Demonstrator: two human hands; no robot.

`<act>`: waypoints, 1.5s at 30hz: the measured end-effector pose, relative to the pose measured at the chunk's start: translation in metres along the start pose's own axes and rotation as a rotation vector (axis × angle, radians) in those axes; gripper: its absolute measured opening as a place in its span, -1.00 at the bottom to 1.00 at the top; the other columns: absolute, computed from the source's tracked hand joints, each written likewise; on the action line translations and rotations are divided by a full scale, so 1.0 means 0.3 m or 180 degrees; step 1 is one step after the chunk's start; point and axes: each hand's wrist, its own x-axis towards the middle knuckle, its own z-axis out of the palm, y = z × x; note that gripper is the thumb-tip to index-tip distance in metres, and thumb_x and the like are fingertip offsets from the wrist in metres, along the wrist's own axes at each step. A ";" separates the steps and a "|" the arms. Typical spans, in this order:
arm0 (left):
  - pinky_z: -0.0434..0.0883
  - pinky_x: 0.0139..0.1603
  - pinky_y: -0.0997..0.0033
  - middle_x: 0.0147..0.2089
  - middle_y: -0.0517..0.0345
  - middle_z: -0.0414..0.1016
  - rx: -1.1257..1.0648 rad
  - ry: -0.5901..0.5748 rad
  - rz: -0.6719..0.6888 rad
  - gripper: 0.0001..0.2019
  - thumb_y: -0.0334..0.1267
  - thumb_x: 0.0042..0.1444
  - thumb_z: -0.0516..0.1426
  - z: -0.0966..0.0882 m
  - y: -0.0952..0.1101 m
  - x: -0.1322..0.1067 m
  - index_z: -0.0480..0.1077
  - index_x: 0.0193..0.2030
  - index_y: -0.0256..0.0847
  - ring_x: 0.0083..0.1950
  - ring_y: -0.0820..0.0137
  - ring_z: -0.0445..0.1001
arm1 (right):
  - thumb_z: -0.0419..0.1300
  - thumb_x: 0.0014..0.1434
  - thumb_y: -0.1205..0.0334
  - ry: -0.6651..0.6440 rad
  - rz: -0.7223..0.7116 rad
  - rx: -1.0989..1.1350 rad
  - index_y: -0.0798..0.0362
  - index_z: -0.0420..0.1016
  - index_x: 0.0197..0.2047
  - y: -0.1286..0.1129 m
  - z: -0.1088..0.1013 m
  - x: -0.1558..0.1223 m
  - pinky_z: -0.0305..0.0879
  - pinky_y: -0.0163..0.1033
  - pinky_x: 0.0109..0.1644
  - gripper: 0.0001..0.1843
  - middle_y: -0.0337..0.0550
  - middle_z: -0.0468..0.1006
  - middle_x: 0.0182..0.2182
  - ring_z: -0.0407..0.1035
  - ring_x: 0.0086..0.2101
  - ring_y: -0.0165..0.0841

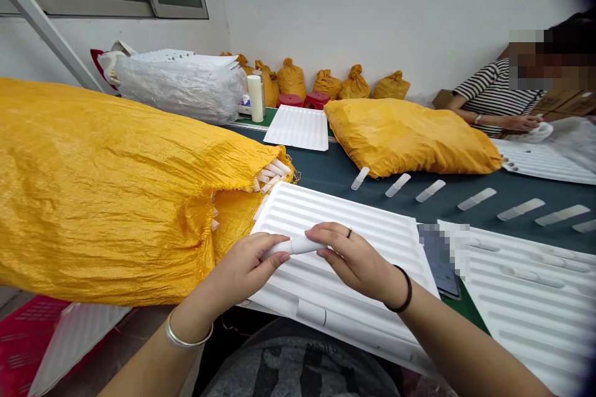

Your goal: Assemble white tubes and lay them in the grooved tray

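Both of my hands grip one white plastic tube [298, 245], held level above a white ridged tray [342, 205]. A seam shows around its middle. My left hand [254, 260] pinches the left end between thumb and fingers. At the right end, my right hand [347, 260] has its fingers and thumb closed on the tube. Another white tube [311, 311] lies along the tray's near edge. Left of the tray, a large yellow woven sack [139, 198] gapes open, with many white tubes [274, 172] at its mouth.
Several translucent tubes [477, 198] lie spaced along the dark green belt [316, 167]. To the right are a phone [440, 267] and another ridged tray [535, 310]. A filled yellow sack [410, 136] rests across the belt. A person in a striped top [493, 93] works at far right.
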 end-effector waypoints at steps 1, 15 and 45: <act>0.39 -0.05 0.36 -0.09 0.05 0.51 -0.0143 -0.0092 -0.0037 -0.69 -0.13 0.24 0.03 -0.002 -0.001 0.000 0.40 0.03 -0.19 -0.07 0.31 0.46 | 0.03 0.24 0.44 -0.0006 0.0008 -0.0011 0.04 0.23 0.16 0.003 0.001 0.000 0.32 -0.14 0.08 -0.59 0.02 0.41 -0.05 0.31 -0.01 -0.31; 0.40 0.00 0.27 0.05 -0.11 0.43 0.1104 0.0122 -0.0475 -0.43 -0.12 0.25 -0.05 0.010 -0.203 0.013 -0.03 0.33 -0.32 -0.01 0.26 0.45 | 0.12 0.19 0.27 -0.0786 0.1438 -0.1772 0.14 0.45 -0.15 0.164 0.039 0.128 0.26 -0.15 -0.04 -0.81 0.05 0.49 -0.19 0.37 -0.14 -0.20; 0.32 0.11 0.31 0.00 0.06 0.45 -0.0079 0.1238 0.0115 -0.73 -0.22 0.18 0.11 0.036 -0.141 0.028 0.33 0.02 -0.15 0.05 0.29 0.40 | 0.17 0.04 0.44 -0.1373 0.1343 -0.1271 0.12 0.45 -0.25 -0.134 0.255 -0.200 0.34 -0.08 -0.19 -0.83 -0.01 0.49 -0.26 0.36 -0.27 -0.16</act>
